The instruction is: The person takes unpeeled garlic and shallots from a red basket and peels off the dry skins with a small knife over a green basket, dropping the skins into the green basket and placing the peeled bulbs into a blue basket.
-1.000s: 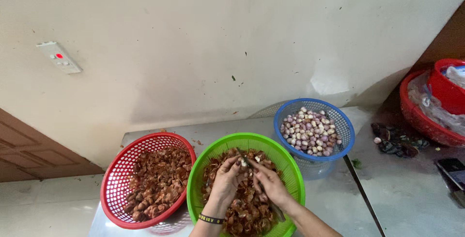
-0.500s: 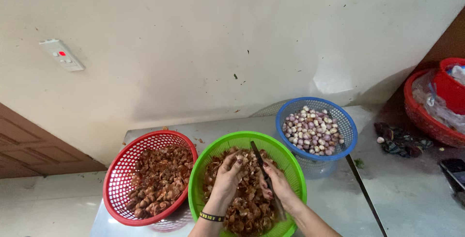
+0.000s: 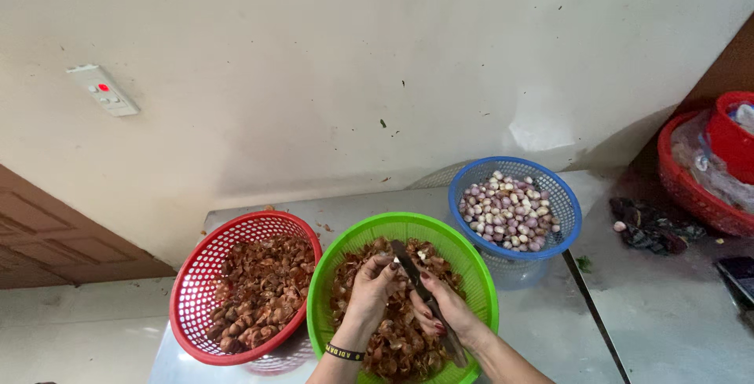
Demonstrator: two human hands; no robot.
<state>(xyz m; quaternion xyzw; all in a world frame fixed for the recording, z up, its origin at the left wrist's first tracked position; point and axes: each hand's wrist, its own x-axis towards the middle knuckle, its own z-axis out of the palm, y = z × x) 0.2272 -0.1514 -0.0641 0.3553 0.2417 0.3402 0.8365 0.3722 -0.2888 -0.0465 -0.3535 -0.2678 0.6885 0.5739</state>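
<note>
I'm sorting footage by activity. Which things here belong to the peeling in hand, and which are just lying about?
In use: left hand, right hand, knife, green basket, red basket, blue basket.

Lying about: wall switch, dark cloth, red tub.

3 baskets stood in a row on the table (image 3: 550, 329) before the wall (image 3: 353, 62). The middle basket (image 3: 471, 274) was nearest to the person, and both hands were in it: the left hand (image 3: 369, 294) beside the right hand (image 3: 444, 309), which held a knife (image 3: 420, 286). The left basket (image 3: 196, 290) touched it. The right basket (image 3: 514, 254) stood further back, with peeled bulbs (image 3: 506, 211) in it.
</note>
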